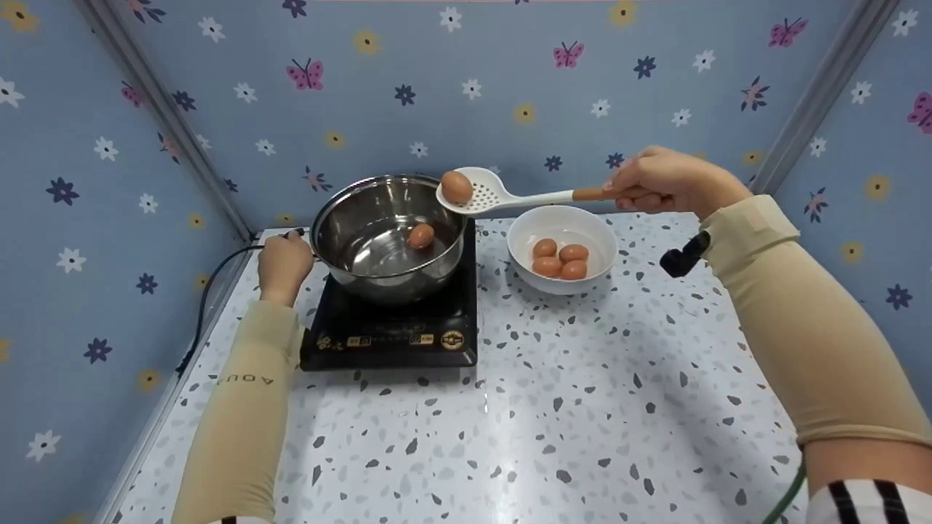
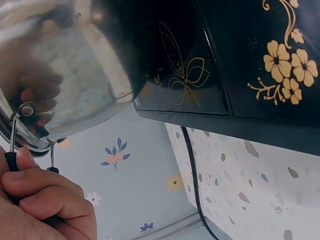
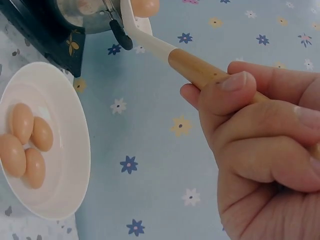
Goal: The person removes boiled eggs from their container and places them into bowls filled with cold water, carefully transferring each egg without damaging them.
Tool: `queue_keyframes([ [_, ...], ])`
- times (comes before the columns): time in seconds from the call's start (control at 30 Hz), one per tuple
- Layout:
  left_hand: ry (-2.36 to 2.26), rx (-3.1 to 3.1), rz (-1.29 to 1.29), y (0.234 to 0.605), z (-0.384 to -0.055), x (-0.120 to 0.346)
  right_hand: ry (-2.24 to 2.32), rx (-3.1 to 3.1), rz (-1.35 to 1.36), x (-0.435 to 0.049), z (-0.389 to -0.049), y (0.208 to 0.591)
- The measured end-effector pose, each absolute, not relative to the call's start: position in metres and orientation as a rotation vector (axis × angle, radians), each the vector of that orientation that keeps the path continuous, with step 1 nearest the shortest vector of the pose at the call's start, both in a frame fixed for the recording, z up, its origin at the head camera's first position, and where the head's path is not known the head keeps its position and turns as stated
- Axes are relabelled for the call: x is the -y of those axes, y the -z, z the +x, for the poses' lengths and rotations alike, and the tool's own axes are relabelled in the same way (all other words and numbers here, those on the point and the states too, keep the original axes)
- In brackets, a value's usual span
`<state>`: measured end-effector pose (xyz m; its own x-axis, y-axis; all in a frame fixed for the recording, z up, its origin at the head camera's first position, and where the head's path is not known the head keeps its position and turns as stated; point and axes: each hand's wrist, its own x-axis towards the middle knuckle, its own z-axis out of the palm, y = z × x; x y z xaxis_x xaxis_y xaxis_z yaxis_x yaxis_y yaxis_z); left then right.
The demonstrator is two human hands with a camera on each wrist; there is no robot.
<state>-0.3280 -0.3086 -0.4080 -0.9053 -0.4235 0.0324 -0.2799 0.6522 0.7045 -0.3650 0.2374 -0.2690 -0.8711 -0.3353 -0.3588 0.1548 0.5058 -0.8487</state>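
My right hand (image 1: 666,182) grips the wooden handle of a white slotted spoon (image 1: 539,198), which reaches left to the pot's right rim. One brown egg (image 1: 456,187) lies in the spoon's bowl, at the rim. A second egg (image 1: 421,236) sits inside the steel pot (image 1: 389,287). At the pot's left side my left hand (image 1: 285,263) holds its side handle; the left wrist view shows the fingers (image 2: 52,202) curled round the black grip. To the right of the pot stands a white bowl (image 1: 562,287) with several brown eggs (image 1: 559,258) in it.
Beneath the pot is a black induction cooker (image 1: 389,349) on a speckled white table (image 1: 553,415). Its black cord (image 1: 206,291) runs off to the left. Flower-patterned walls (image 1: 466,87) close in the back and both sides.
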Motion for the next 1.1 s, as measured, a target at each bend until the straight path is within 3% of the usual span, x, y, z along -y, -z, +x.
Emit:
queue_keyframes([
  [1.1,1.109,2.699,0.57,0.411,-0.331,0.311,1.404,-2.294,-0.056,-0.324,-0.344,0.297],
])
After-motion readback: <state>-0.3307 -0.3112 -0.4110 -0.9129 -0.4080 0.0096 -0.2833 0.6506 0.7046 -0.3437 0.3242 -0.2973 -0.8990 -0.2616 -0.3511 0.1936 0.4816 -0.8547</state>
